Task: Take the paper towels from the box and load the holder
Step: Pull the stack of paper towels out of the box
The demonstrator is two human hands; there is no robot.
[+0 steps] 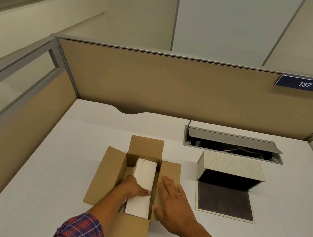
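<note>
On the left, a plaid sleeve (80,232) is showing at the bottom edge, and the bare forearm is reaching forward into the open cardboard box (105,174). The left hand (133,188) is lying inside the box, curled around the left side of the stack of white paper towels (142,186), with the thumb pressing across the top of the stack; the fingers are hidden behind the stack, so how far they are wrapping cannot be told. The stack is sitting lengthwise in the box, against its right wall, with a narrow gap along the left wall where the hand is going in. All four flaps are folded outward and lying near the surface (37,181).

The right hand (173,202) is resting flat and spread open on the right flap, fingers apart and pointing away from the person, gripping nothing.

Just right of the box, apart from it, the paper towel holder (232,165) is standing open, its patterned lid tilted up at the back and its dark inner panel lying flat toward the person. Behind it, a recessed cable tray (232,144) is sitting with its cover raised.

Bare white surface is lying left of the box and between the box and the holder. Tan partition walls (177,88) are closing the far and left edges.
</note>
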